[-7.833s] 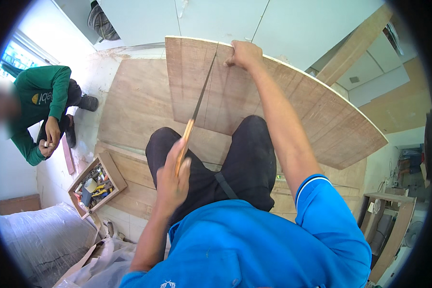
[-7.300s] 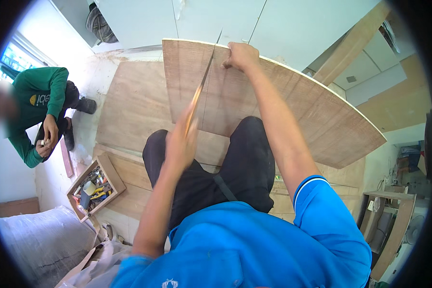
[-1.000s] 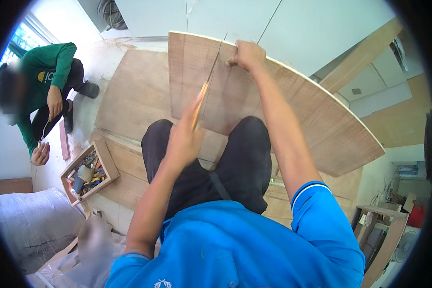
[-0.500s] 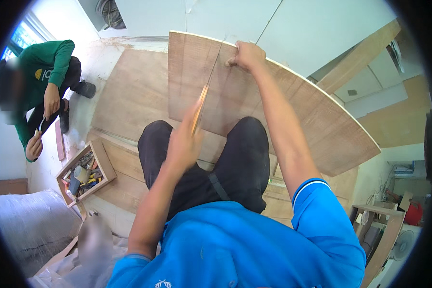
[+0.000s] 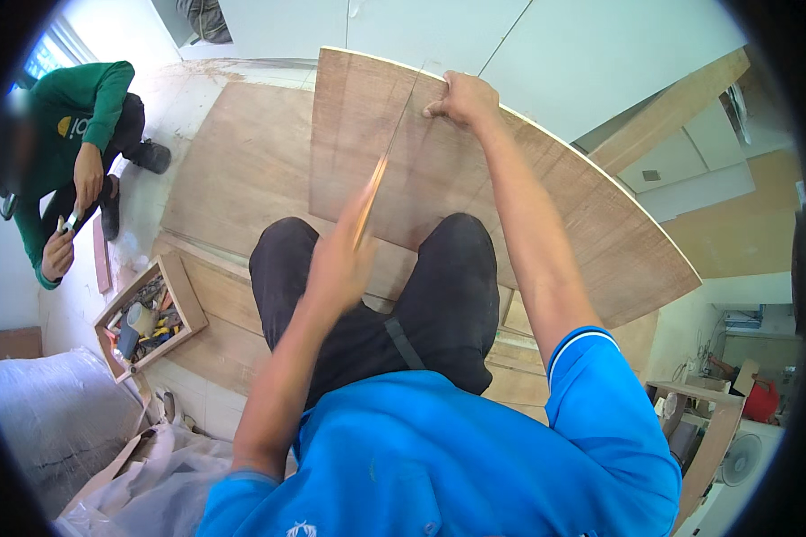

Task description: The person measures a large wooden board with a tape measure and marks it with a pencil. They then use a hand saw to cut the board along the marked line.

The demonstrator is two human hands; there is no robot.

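A large brown plywood board (image 5: 528, 210) with a pale, curving far edge lies across my knees. My left hand (image 5: 338, 268), smeared by motion, is closed round the orange-brown handle of a handsaw (image 5: 373, 192). Seen nearly edge-on, the thin blade runs away from me along a line in the board, up to its far edge. To the right of this line my right hand (image 5: 468, 100) clasps the far edge. Its thumb lies on the top face and the fingertips are hidden beyond the edge.
A wooden tray (image 5: 192, 309) of tools stands at left. Beyond it, a person in green (image 5: 107, 107) crouches with a small object in both hands. A plastic-wrapped bundle (image 5: 72, 394) lies near left. More wood sheets (image 5: 233, 161) cover the floor; a fan (image 5: 741, 458) is at right.
My left hand stays on the saw, blurred in both frames. My right hand keeps its hold on the board. The view has shifted slightly, and the person in green has raised their lower hand.
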